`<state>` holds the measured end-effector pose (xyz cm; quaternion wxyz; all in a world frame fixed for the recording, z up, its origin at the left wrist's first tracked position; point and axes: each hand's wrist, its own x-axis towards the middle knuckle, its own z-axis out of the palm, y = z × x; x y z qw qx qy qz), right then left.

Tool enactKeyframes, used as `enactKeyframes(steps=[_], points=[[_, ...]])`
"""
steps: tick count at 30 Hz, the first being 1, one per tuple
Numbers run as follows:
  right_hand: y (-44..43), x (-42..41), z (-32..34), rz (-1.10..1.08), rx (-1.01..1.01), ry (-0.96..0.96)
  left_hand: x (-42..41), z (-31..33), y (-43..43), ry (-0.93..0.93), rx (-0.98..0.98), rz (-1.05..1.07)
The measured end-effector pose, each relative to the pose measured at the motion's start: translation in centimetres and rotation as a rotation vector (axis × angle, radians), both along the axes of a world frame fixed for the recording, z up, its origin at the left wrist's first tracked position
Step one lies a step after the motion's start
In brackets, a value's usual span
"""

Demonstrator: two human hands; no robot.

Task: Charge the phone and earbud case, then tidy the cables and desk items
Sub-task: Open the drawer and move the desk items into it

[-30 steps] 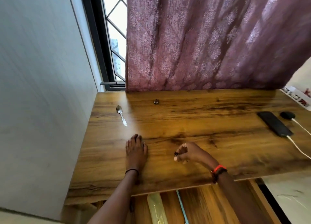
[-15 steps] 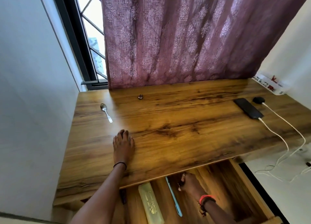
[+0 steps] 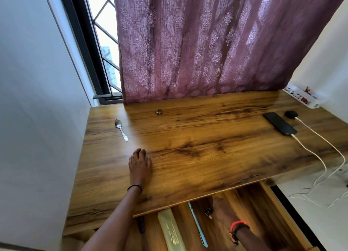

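The left hand (image 3: 140, 164) is lying flat on the desk (image 3: 197, 156), fingers relaxed. The right hand (image 3: 223, 211) is resting in the open drawer (image 3: 244, 209) beside a pen (image 3: 197, 226), its fingers too blurred to tell their grip. The phone (image 3: 279, 123) and earbud case (image 3: 291, 114) are sitting at the desk's far right, white cables (image 3: 296, 138) plugged in.

Mid-span, the desk (image 3: 207, 137) is lying open for passage; the spoon (image 3: 121, 129) is obstructing far left, while phone (image 3: 279, 123), earbud case (image 3: 291, 114) and trailing cables (image 3: 294, 136) are crowding the right edge.
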<state>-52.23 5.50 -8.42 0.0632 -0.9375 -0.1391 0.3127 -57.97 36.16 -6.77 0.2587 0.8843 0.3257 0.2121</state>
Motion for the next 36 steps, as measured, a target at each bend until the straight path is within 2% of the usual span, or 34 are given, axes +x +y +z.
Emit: enactKeyframes(steps=[7, 12, 15, 18, 22, 29, 36], points=[[4.0, 2.5, 10.2, 0.222, -0.075, 0.050, -2.0, 0.2, 3.9, 0.008, 0.096, 0.155], [12.5, 5.3, 14.0, 0.323, 0.109, -0.087, -3.3, 0.0, 7.4, 0.074, 0.118, 0.297], [18.5, 6.7, 13.7, 0.324, 0.281, -0.163, -3.3, -0.2, 8.8, 0.120, 0.110, 0.312], [23.8, 7.1, 12.9, 0.334, 0.415, -0.160, -3.1, -0.4, 9.3, 0.147, 0.106, 0.325], [29.7, 6.8, 11.7, 0.366, 0.514, -0.171, -3.1, -0.8, 9.3, 0.169, 0.142, 0.346], [36.1, 5.3, 9.3, 0.718, 0.441, -0.272, -3.0, -0.7, 9.0, 0.173, 0.139, 0.351], [38.0, 4.6, 7.0, 0.862, 0.380, -0.400, -2.8, -0.8, 8.9, 0.186, 0.161, 0.371]])
